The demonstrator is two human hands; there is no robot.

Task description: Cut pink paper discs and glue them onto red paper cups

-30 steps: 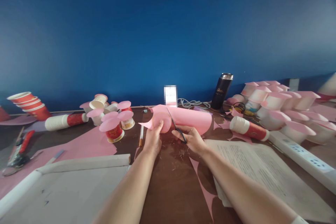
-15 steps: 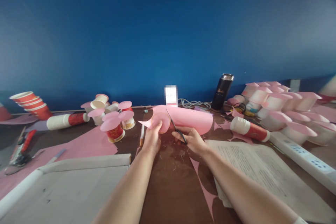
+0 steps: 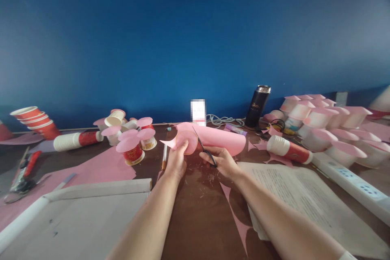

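Observation:
A sheet of pink paper [image 3: 224, 137] with a drawn circle on its left part is held up over the table. My left hand [image 3: 178, 159] pinches it at the circle, thumb on top and the fingers hidden beneath. In my right hand [image 3: 221, 162] is a pair of scissors [image 3: 208, 155] with dark handles. Its blades lie against the paper at the right side of the circle's outline. A pointed, partly cut strip of the paper sticks out left of the circle.
Several paper cups topped with pink discs [image 3: 131, 142] stand at left, and more covered cups [image 3: 323, 115] crowd the right. A black thermos [image 3: 258, 106], a power strip [image 3: 355, 183], a printed sheet [image 3: 289, 199] and a shallow white box [image 3: 100, 219] surround the work. Pink offcuts [image 3: 236, 215] lie nearby.
Both hands and the scissors stay nearly where they were. The right end of the pink paper has shifted slightly, showing more of a purple item behind it.

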